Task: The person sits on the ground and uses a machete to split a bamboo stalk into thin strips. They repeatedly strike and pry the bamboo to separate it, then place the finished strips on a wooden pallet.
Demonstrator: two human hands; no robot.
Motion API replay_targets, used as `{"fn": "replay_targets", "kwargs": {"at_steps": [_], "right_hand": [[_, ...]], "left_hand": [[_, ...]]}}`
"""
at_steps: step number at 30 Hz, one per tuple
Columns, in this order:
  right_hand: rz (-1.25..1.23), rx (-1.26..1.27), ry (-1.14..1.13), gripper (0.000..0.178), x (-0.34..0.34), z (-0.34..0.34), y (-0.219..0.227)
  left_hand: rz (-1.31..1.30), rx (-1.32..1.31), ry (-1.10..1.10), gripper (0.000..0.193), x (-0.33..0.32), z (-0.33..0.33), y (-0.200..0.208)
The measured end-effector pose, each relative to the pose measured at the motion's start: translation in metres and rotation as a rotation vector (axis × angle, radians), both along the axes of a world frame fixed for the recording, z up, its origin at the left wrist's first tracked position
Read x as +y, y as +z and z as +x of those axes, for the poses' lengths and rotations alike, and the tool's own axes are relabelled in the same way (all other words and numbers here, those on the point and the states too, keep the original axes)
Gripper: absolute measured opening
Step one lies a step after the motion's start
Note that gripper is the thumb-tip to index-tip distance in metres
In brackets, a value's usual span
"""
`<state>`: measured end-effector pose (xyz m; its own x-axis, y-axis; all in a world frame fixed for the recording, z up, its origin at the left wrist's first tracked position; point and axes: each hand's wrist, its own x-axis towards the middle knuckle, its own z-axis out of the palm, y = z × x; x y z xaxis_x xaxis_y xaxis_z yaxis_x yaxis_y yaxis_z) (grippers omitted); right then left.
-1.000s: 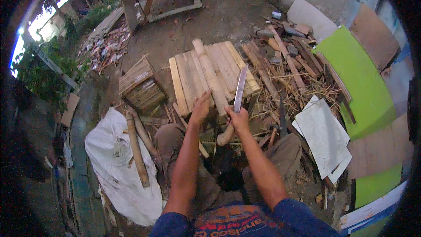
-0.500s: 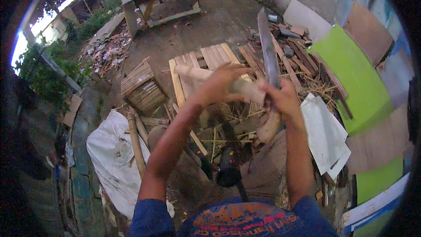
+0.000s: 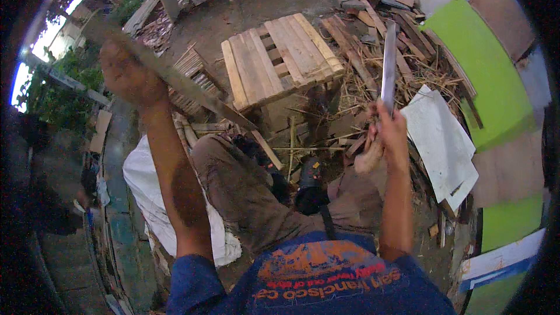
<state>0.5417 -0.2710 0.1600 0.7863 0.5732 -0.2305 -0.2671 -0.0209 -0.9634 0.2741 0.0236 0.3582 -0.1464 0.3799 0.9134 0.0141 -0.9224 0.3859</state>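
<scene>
My left hand [image 3: 133, 79] is raised at the far left, its fingers closed round a long, narrow, grey-brown piece of bamboo [image 3: 195, 88]. That piece slants down to the right, its lower end near my left knee; blur softens its upper end. On the right, my right hand [image 3: 392, 131] grips the handle of a machete [image 3: 388, 67]. The blade points up and away from me, and the pale curved wooden handle end [image 3: 368, 160] sticks out below my fist. Blade and bamboo are well apart. Between them stands a low slatted wooden stand [image 3: 280, 61] with nothing on its top.
Scrap wood and split strips [image 3: 402, 46] lie heaped beyond the machete. White sheets [image 3: 440, 146] and a green panel [image 3: 478, 64] are at the right. A white sack [image 3: 149, 181] lies by my left leg, near a slatted bamboo crate [image 3: 192, 76].
My left hand has swung from over the wooden stand to the far left with bamboo in it. My right hand still holds the machete, now slightly right and lower in view. The view has tilted down.
</scene>
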Motion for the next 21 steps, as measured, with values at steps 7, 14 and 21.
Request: {"fn": "replay_targets", "kwargs": {"at_steps": [7,14,21], "right_hand": [[-0.036,0.042,0.186,0.034,0.019,-0.053,-0.073],[-0.055,0.048,0.215,0.034,0.034,-0.059,-0.063],[-0.043,-0.088,0.206,0.036,0.026,-0.068,-0.071]], "left_hand": [[-0.144,-0.114,-0.956,0.063,0.045,-0.069,-0.006],[-0.079,-0.309,-0.951,0.066,0.064,-0.027,0.085],[-0.225,-0.374,-0.581,0.063,0.051,0.056,0.033]]}}
